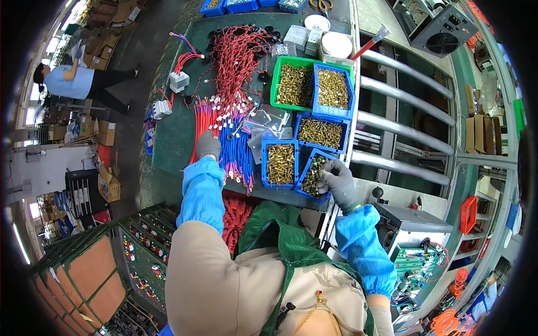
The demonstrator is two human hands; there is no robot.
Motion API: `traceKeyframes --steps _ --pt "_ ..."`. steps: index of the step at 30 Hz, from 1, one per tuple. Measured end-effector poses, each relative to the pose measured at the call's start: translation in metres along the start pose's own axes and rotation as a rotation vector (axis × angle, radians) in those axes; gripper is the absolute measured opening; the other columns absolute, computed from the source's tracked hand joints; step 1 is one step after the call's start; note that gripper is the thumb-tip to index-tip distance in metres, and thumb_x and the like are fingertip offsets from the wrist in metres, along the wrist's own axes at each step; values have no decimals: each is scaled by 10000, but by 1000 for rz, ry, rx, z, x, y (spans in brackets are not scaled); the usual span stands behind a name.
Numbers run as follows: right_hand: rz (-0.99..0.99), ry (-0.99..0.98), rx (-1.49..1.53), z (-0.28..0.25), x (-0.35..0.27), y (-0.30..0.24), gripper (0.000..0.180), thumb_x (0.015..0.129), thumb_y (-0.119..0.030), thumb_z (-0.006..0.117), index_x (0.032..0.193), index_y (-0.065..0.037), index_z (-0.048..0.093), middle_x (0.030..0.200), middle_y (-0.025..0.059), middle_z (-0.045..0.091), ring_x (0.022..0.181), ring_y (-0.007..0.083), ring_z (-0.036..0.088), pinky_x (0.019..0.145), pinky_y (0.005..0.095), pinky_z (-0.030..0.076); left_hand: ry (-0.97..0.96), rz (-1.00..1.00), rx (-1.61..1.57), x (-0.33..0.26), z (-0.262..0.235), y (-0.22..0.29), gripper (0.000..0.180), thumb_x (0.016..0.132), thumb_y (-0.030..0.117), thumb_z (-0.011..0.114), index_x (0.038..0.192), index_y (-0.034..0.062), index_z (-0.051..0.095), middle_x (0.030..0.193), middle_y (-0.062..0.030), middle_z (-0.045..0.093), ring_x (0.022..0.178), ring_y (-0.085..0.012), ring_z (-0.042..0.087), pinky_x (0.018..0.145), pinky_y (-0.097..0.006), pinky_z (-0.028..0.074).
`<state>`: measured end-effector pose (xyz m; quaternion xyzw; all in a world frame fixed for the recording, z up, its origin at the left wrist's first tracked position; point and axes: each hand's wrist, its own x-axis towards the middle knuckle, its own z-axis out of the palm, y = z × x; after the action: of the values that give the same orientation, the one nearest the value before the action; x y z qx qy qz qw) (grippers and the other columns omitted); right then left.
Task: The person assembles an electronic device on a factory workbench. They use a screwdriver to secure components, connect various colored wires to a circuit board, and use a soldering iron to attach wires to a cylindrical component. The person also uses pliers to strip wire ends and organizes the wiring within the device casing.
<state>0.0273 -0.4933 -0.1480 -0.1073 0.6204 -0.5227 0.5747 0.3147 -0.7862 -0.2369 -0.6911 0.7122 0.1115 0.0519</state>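
No text, number or sign is legible in view. Any markings on the cartons (107, 133) and circuit board (416, 262) are too small to read.

Reference: clock positions, 12 at the top of the view. Worktable (171, 148): dark green top, 10 to 12 o'clock. Floor (128, 140): dark grey, exposed between 9 and 11 o'clock, beyond the table. Cardboard boxes (106, 133): stacked along the far side of the floor, 9 to 10 o'clock. Cabinet (78, 193): black, near 9 o'clock. Strip light (21, 243): white, lit, between 8 and 9 o'clock. Rack (92, 269): green frame, orange-brown panels, 8 o'clock. Conveyor rollers (400, 168): metal, 2 to 3 o'clock. Shelving (476, 236): pale, between 3 and 4 o'clock.
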Motion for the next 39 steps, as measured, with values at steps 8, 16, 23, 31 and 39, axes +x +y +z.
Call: traceKeyframes --steps 8,16,23,31,39 --pt "37 -143 191 -1 -31 8 126 848 -132 606 892 -44 527 689 61 575 528 124 566 481 239 485 -145 -49 61 15 -10 6 245 834 137 556 1039 8 595 1056 -245 617 1022 -392 596 855 -457 490" --pt "6 -234 641 -25 -63 35 188 804 -92 583 961 -1 535 779 109 572 579 168 600 481 263 511 135 45 -139 -23 1 12 468 820 151 589 1242 36 424 1013 -236 632 929 -393 619 814 -477 488" --pt "-54 -209 589 -31 -81 21 221 806 -127 622 965 -6 529 769 105 572 566 158 595 475 259 511 23 81 9 -38 -4 24 404 829 251 591 1147 18 506 913 -212 662 865 -394 636 736 -503 490" --pt "-156 -104 624 -33 -116 17 225 805 -149 637 949 -10 534 740 104 567 543 156 581 455 254 484 232 155 -503 -35 -9 41 253 766 167 490 917 -6 596 865 -268 618 828 -421 602 731 -504 464" --pt "-313 123 760 -32 -186 -9 264 825 -147 547 1020 31 543 739 113 581 564 164 577 509 265 477 -156 426 89 12 22 45 410 825 345 552 1012 -11 629 1016 -259 620 927 -420 602 790 -499 480"
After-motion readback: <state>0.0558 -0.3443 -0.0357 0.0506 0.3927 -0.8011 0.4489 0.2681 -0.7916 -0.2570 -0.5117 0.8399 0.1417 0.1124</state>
